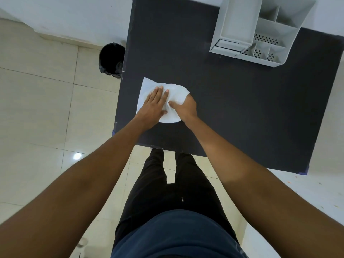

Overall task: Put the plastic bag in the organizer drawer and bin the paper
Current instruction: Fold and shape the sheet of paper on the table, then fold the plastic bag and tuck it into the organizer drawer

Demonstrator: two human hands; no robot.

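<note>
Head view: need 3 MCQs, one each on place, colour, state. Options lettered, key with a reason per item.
1. Where is the waste bin?
A. On the table
B. On the floor beside the table's left edge
C. Under the organizer

2. What colour is the table top?
A. White
B. Light wood
C. Dark, near black

3. What are the hands doing?
A. Both rest on the white sheet
B. Both hang off the table
C. One is inside the organizer

Key:
1 B: the black-lined bin stands on the pale tiles, just off the left edge.
2 C: the surface is dark all over, against the pale floor.
3 A: the left hand lies flat on the sheet and the right hand grips its right edge; the grey organizer sits apart at the far right corner.
</note>
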